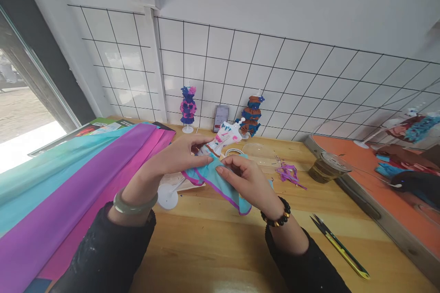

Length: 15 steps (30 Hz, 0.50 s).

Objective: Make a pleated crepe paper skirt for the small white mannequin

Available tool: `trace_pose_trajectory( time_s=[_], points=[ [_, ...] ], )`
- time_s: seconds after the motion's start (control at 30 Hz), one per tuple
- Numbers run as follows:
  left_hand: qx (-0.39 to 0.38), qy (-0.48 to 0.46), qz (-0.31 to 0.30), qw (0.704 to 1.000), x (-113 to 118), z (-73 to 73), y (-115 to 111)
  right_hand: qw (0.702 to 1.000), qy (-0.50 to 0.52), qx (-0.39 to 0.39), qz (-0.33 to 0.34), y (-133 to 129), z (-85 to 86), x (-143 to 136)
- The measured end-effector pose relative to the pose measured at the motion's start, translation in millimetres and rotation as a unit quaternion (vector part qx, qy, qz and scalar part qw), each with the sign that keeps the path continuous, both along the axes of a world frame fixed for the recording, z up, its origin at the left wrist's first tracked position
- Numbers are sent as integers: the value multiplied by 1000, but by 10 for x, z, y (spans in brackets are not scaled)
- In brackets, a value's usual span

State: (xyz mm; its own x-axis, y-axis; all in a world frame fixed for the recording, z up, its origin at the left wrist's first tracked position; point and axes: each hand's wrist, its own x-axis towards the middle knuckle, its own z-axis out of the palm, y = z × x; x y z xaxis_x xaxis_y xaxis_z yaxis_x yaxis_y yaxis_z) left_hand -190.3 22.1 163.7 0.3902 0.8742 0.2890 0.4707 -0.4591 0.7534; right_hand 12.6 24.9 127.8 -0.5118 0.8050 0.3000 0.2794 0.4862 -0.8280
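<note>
A miniature dress form point(227, 135) with a white bust marked in pink and teal lies tilted in front of me, its neck toward the upper right. Its round white base point(167, 198) shows below my left wrist. Light blue fabric point(223, 185) with a purple edge wraps its waist and hangs down like a skirt. My left hand point(178, 153) is closed around the form's waist, the thumb pressing on the fabric. With thumb and fingers together, my right hand point(249, 181) pinches the fabric near the waist. Whatever lies between those fingertips is hidden.
Yellow-handled thread snips point(340, 247) lie at right. Purple fabric scraps point(288, 173) and a lidded plastic cup point(328, 167) sit behind. Folded cloth point(103, 183) covers the left side. Two dressed forms point(188, 105) and a phone point(221, 116) stand along the tiled wall. An orange surface point(371, 165) adjoins.
</note>
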Motion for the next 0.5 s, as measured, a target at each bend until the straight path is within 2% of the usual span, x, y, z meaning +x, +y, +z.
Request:
trace_pose_trajectory(
  time_s=[0.13,0.4,0.5],
  points=[
    [2,-1,-1,1000,5,-9,-4,1000,15,8,24,-9,7,1],
    [-9,-30,25,999,6,-63,28,997,55,-30,-40,53,-44,-14],
    [-21,-48,12,999,35,-85,43,995,62,-50,-52,73,-45,-16]
  ],
)
